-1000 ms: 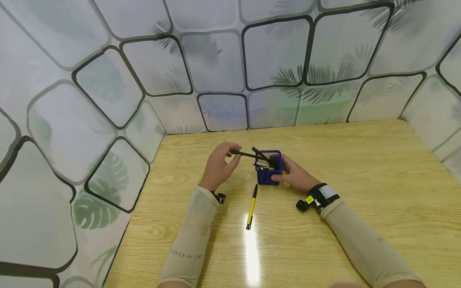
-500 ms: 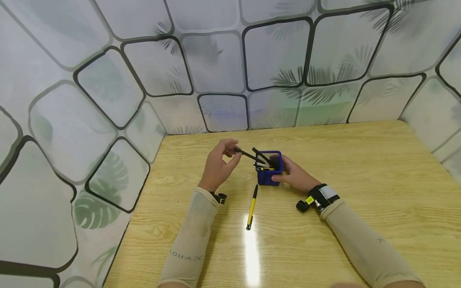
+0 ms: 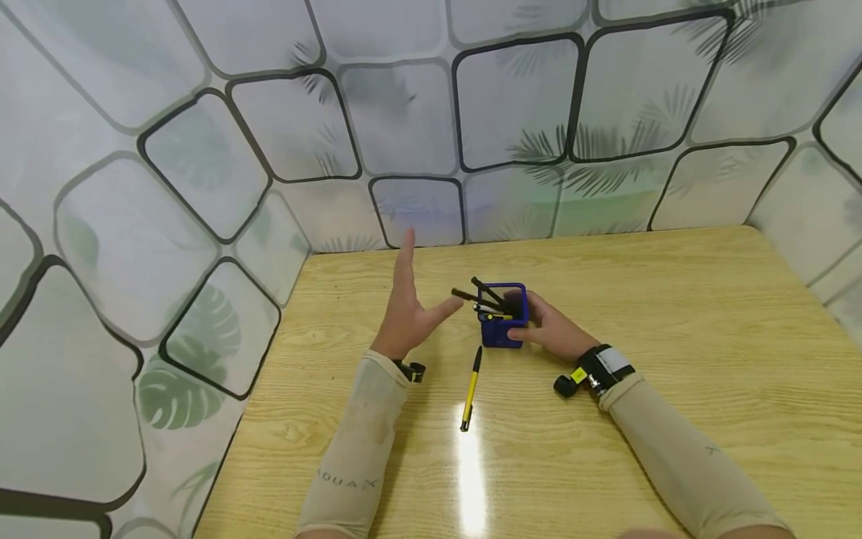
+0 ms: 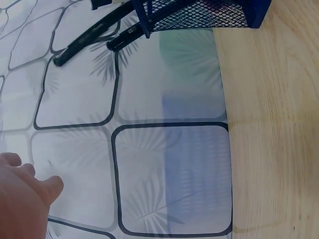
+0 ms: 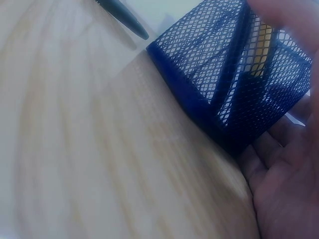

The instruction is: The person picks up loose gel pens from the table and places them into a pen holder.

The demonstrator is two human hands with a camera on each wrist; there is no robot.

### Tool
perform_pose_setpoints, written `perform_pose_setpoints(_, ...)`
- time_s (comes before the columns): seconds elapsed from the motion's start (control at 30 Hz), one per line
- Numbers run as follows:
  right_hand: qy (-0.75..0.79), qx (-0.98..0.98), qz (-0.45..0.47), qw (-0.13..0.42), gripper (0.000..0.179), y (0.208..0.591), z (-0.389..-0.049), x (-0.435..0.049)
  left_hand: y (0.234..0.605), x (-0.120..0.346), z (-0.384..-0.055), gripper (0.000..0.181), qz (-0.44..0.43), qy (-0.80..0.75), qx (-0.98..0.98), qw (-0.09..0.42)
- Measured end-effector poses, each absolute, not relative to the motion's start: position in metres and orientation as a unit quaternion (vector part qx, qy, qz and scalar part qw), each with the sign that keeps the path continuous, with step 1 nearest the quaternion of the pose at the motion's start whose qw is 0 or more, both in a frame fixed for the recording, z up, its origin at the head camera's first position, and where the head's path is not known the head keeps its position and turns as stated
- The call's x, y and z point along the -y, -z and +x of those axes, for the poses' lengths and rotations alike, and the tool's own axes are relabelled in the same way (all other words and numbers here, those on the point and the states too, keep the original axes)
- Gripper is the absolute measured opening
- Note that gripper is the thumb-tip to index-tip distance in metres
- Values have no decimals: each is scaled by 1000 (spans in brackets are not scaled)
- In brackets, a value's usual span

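A blue mesh pen holder (image 3: 501, 334) stands on the table, with several pens in it. Two dark pens (image 3: 466, 295) lean out over its left rim; a white-tipped one and a yellow one lie lower inside. My right hand (image 3: 554, 329) grips the holder from the right, thumb in front and fingers behind; the right wrist view shows its palm against the mesh (image 5: 199, 64). Left of the holder, my left hand (image 3: 406, 318) is spread with nothing in it, index finger up and thumb close to a dark pen's end. In the left wrist view, its fingers (image 4: 30, 184) appear at lower left.
A yellow pen with a black tip (image 3: 471, 389) lies on the wooden table (image 3: 673, 314) in front of the holder. A patterned wall covering (image 3: 411, 120) rises behind the table and on its left. Both wrists carry strapped-on cameras.
My left hand has let go of the dark pen and its fingers have spread. The pen now leans on the holder's left rim. My right hand stays around the holder.
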State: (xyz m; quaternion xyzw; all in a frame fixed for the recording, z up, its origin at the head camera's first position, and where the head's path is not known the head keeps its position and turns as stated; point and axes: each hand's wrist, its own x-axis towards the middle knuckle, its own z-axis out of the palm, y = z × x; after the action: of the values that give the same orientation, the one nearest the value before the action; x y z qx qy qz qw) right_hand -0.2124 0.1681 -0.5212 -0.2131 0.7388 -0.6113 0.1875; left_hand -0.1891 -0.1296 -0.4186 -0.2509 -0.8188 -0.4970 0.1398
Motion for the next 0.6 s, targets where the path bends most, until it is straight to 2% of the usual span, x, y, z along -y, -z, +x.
perform_pose_setpoints(0.13, 608, -741, -213, 190, 81, 521, -212, -169, 419, 128, -189, 120, -239, 499, 823, 127)
perform_pose_setpoints(0.33, 612, -738, -215, 188, 81, 520, -212, -168, 422, 125, -191, 111, -234, 478, 838, 119)
perform_pose_setpoints(0.4, 614, -736, -215, 188, 81, 520, -212, -168, 422, 125, -191, 97, -237, 455, 848, 133)
perform_pose_setpoints(0.5, 615, -737, -211, 187, 81, 520, -212, -168, 420, 127, -191, 53, -244, 394, 872, 155)
perform_pose_setpoints(0.57, 612, -740, -210, 185, 81, 523, -213, -169, 418, 128, -188, 27, -242, 356, 891, 145)
perform_pose_setpoints(0.6, 610, -741, -211, 184, 80, 524, -213, -169, 416, 129, -186, 23, -239, 337, 902, 127)
